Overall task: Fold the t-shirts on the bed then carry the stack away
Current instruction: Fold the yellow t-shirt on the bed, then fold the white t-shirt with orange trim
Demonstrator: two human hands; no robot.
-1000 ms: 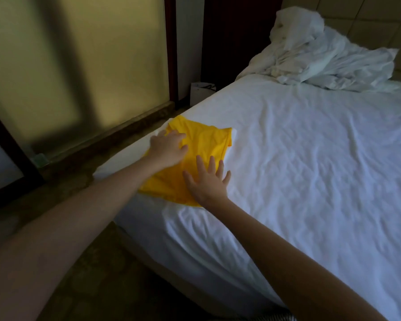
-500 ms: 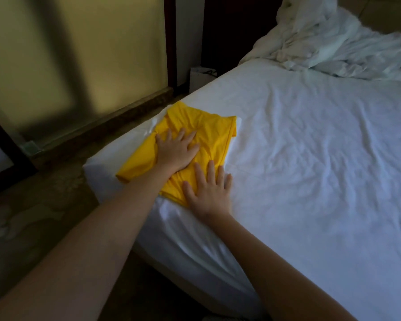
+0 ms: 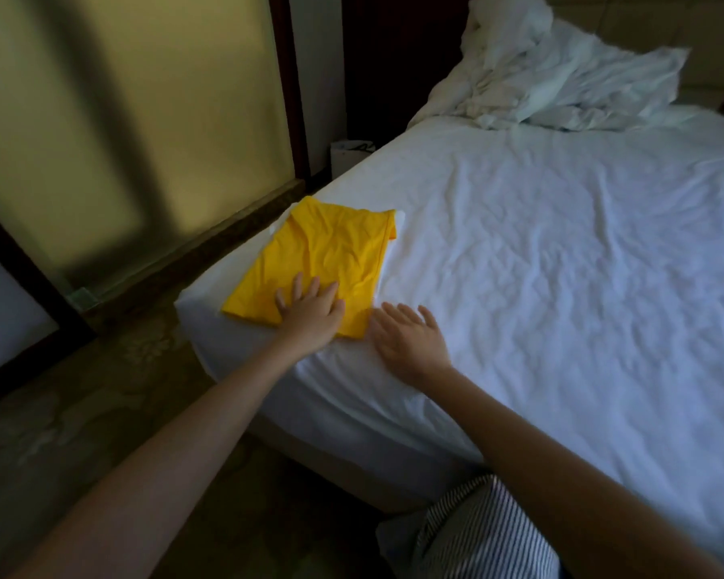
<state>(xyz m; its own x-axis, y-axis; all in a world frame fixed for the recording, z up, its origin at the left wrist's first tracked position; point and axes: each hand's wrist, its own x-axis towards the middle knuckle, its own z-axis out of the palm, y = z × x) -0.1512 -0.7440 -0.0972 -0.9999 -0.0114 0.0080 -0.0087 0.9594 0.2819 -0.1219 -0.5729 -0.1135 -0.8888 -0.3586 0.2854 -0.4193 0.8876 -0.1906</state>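
The right hand lies open and empty on the bed, just beside the near right corner of the folded yellow t-shirt. The left hand, fingers spread, presses flat on the shirt's near end and so is the closer one. The shirt's long axis runs ahead, away from both hands.

Right of the folded yellow t-shirt, wrinkled white bedsheet spreads open; far beyond it, a crumpled white duvet heap blocks the way.

A folded yellow t-shirt lies flat at the near corner of the white bed.
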